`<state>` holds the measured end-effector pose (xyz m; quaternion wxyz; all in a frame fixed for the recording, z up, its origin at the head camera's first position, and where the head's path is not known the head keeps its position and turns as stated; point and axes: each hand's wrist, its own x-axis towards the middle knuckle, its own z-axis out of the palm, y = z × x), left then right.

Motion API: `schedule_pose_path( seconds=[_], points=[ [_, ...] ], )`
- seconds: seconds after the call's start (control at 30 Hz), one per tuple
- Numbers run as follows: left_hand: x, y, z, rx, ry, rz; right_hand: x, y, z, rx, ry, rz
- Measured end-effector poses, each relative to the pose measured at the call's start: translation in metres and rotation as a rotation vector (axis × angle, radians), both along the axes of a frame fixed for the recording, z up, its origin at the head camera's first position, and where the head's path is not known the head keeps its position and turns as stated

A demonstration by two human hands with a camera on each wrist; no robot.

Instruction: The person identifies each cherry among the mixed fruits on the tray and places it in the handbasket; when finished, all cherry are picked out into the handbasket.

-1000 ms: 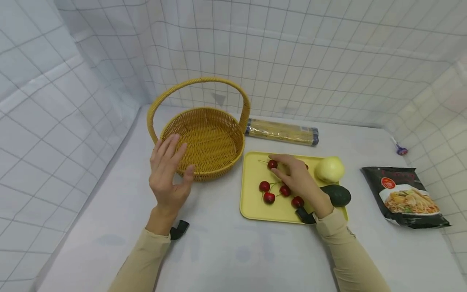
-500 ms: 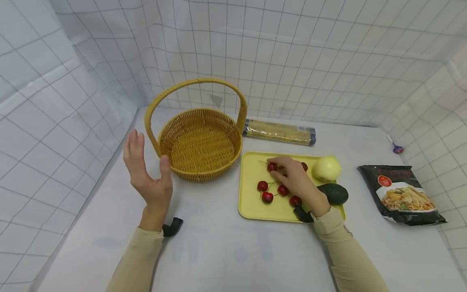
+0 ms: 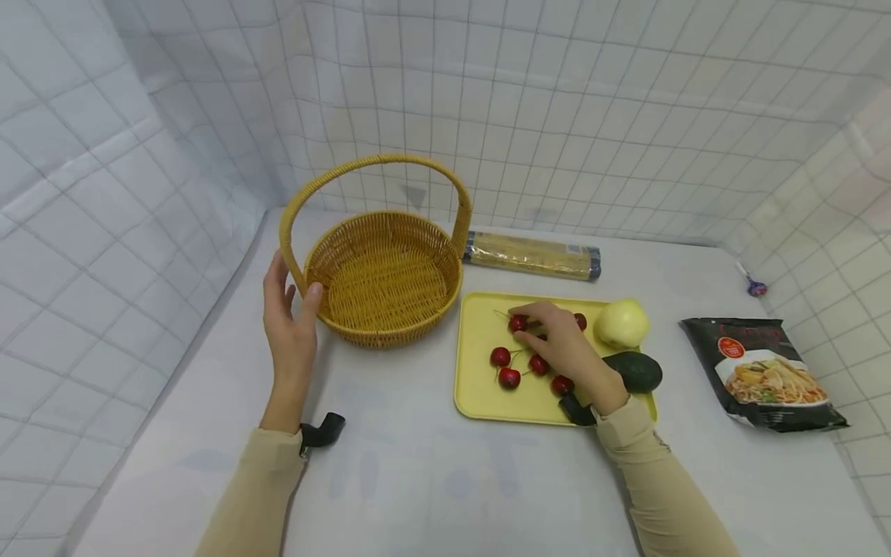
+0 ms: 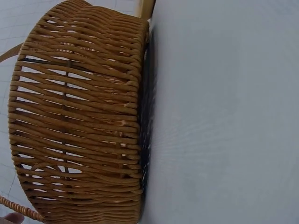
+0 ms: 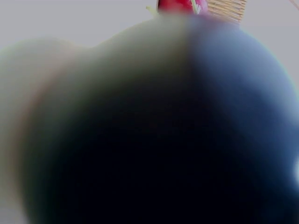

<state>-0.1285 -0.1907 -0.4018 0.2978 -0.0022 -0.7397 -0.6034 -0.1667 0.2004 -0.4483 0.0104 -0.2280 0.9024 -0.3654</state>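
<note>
My left hand is at the left side of a wicker basket, its fingers outside the foot of the arched handle and its thumb inside, gripping there. A fingertip shows beside the handle in the left wrist view. Over a yellow tray, my right hand pinches a dark red cherry between thumb and forefinger. More cherries with stems lie around it on the tray; the hand partly hides some. In the right wrist view, a dark blur covers most of the picture, with red fruit above it.
A pale green round fruit and an avocado lie at the tray's right side. Behind the tray is a long yellow packet. A black noodle bag and a lollipop lie farther right. Gridded white sheets enclose the table.
My left hand swung from over the basket's front left rim out to the left, then came in against the handle's foot. The right hand has stayed at the cherry on the tray.
</note>
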Motion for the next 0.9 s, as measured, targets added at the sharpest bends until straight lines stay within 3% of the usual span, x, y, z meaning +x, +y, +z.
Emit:
schedule_pose_path(
  seconds=[0.2,0.43,0.63,0.9],
  points=[
    [-0.016,-0.007,-0.009,0.044,-0.066,-0.06,-0.001,-0.003,0.001,0.028,0.01,0.009],
    [-0.047,-0.024,-0.041,0.097,-0.096,-0.038,-0.002,0.0,-0.001,0.031,0.02,0.005],
    [-0.051,-0.029,-0.056,0.127,-0.16,-0.053,-0.002,0.001,-0.008,0.025,0.006,-0.004],
    [-0.056,-0.03,-0.06,0.091,-0.168,-0.084,-0.005,0.001,0.002,0.015,0.003,-0.038]
  ],
)
